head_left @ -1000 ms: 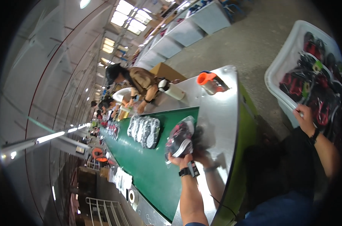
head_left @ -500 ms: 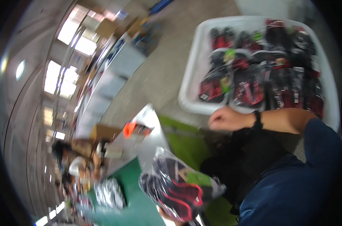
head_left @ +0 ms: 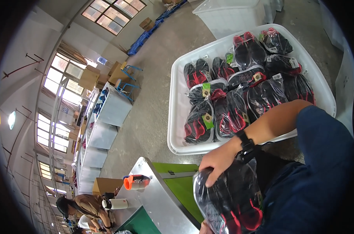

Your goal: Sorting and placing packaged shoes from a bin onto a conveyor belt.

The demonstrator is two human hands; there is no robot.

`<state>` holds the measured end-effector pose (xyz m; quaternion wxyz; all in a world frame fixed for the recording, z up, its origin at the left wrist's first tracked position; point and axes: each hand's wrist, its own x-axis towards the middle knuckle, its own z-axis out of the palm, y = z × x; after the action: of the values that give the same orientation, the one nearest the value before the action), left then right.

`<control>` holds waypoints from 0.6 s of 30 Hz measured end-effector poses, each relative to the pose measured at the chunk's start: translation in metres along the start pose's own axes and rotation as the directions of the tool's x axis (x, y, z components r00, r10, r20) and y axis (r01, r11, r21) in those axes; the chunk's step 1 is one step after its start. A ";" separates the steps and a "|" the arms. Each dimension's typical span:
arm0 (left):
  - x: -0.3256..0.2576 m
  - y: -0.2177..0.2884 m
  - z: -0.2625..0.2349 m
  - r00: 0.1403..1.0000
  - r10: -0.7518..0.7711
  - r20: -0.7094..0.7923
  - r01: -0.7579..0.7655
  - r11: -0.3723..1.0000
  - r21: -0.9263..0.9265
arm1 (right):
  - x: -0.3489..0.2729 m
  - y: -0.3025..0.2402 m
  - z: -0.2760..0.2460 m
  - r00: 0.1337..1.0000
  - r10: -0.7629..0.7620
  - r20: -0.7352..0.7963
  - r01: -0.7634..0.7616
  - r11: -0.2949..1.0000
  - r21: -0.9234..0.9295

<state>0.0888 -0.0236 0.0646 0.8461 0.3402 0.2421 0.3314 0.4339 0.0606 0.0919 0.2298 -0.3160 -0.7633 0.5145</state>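
Note:
A pair of black-and-red shoes in a clear plastic bag (head_left: 233, 199) is between my two hands, in front of my body. From above, my right hand (head_left: 220, 160), with a black band on its wrist, grips the bag's upper end, its fingers curled over the plastic. At the lower edge, only a bit of my left hand (head_left: 205, 227) shows, holding the bag from its near left side; most of its fingers are hidden. Beyond my right arm stands a large white tub (head_left: 177, 117) with several similar bagged pairs of shoes (head_left: 200, 123), some carrying green tags.
At the left is a metal-edged table (head_left: 155, 195) with a green mat (head_left: 140, 222). On it are an orange-mouthed container (head_left: 134, 182) and a white bottle (head_left: 116, 203). A co-worker (head_left: 85, 206) is farther along. Another white tub (head_left: 233, 17) stands behind the full one.
My right hand has come down from beside the tub onto the bagged shoes and grips them. The bag has moved right and turned. The view has swung toward the tub.

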 end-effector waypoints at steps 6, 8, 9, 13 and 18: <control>-0.028 0.006 -0.039 0.984 0.047 -0.171 -0.012 0.980 0.200 | -0.097 0.005 -0.055 0.706 0.319 -0.633 -0.200 0.946 0.254; -0.050 0.010 -0.065 0.948 0.076 -0.310 -0.008 0.977 0.215 | -0.114 0.019 -0.087 0.482 0.392 -0.783 -0.166 0.919 0.357; -0.060 0.011 -0.080 0.931 0.116 -0.346 -0.049 0.979 0.196 | -0.127 0.020 -0.102 0.357 0.401 -0.844 -0.099 0.915 0.392; -0.068 0.012 -0.087 0.928 0.229 -0.294 -0.222 0.973 0.060 | -0.175 0.065 -0.155 0.167 0.397 -0.902 0.441 0.789 0.429; -0.068 0.003 -0.095 0.890 0.298 -0.344 -0.287 0.954 0.084 | -0.203 0.149 -0.180 -0.087 0.625 -0.776 0.450 0.720 0.529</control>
<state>-0.0178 -0.0319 0.0176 0.7239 0.3208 0.3412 0.5067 0.7327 0.0703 0.0137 0.7665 -0.5310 -0.0519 0.3576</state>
